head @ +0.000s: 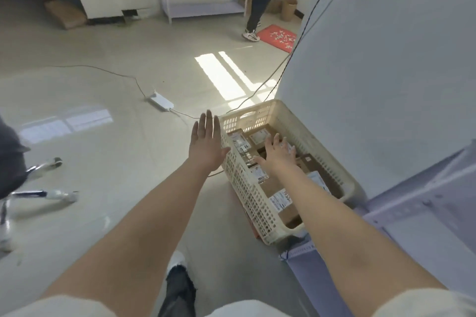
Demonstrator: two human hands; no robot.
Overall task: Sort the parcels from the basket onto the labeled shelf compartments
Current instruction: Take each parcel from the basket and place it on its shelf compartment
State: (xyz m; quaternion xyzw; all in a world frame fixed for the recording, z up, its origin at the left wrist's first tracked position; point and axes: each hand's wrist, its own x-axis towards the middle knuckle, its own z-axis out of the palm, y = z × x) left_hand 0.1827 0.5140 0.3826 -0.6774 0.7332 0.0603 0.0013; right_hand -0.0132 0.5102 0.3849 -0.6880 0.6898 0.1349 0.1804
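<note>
Over the latticed plastic basket [247, 188], both flat hands hover above boxy cardboard parcels [280, 188].

the pale glossy tiled floor [108, 136] carries a cream slotted plastic basket [247, 195] at right, hard against a white panel. farther out lie a white power strip [161, 101] with thin cables, a red patterned mat [278, 37] near a standing person's shoes, a lavender shelf frame [203, 9], and a brown cardboard box [65, 14] at far left.

Cream perforated plastic basket [247, 188] on floor w/ brown cardboard parcels [277, 189], white labels up, lying flat inside it.
</note>
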